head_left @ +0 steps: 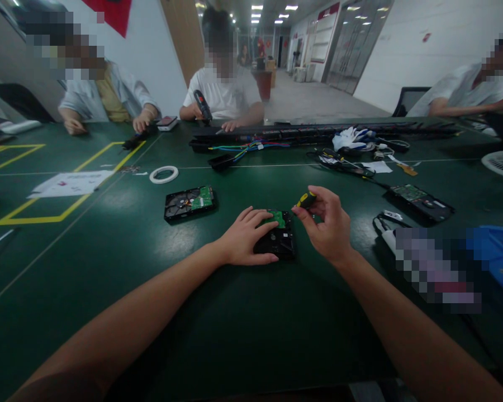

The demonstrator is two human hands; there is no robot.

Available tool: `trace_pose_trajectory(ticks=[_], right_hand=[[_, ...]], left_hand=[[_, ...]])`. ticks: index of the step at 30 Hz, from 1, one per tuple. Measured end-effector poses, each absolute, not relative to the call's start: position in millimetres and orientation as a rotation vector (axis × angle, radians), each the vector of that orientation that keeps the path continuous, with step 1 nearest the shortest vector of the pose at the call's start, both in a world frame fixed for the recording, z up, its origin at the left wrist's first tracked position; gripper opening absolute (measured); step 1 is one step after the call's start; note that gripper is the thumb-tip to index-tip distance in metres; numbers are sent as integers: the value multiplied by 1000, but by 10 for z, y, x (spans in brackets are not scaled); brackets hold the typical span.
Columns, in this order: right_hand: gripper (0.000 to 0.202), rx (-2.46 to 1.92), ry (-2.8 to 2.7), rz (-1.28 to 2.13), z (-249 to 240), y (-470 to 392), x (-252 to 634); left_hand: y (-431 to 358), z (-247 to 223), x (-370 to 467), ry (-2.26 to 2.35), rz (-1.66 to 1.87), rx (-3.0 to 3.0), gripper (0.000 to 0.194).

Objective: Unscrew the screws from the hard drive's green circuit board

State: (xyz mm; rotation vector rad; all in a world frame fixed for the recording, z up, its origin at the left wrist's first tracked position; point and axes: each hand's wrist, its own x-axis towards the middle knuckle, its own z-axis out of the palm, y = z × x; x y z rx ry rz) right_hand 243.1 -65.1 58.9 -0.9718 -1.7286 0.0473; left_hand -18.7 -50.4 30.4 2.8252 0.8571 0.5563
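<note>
A black hard drive with a green circuit board (285, 241) lies on the dark green table in front of me. My left hand (247, 237) rests on its left part, fingers spread over the board and the casing. My right hand (329, 226) is closed around a small yellow and black screwdriver (305, 199), just above and to the right of the drive. The screwdriver's tip is too small to make out. Another opened drive (190, 203) lies to the left, and a third drive (421, 202) to the right.
Beyond the hands are a white tape roll (164, 175), papers (71, 184), a long black rail with wires (318, 132) and white gloves (352, 139). A blue bin (497, 251) stands at the right. People sit across the table (218, 312), one holding a power tool (202, 105).
</note>
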Motion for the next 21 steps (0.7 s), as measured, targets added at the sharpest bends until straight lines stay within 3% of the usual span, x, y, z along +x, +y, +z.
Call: trace_pose_trajectory(ticks=[21], right_hand=[[57, -963, -1730, 88, 541, -650, 2450]], left_hand=[[-505, 301, -199, 858, 553, 2850, 91]])
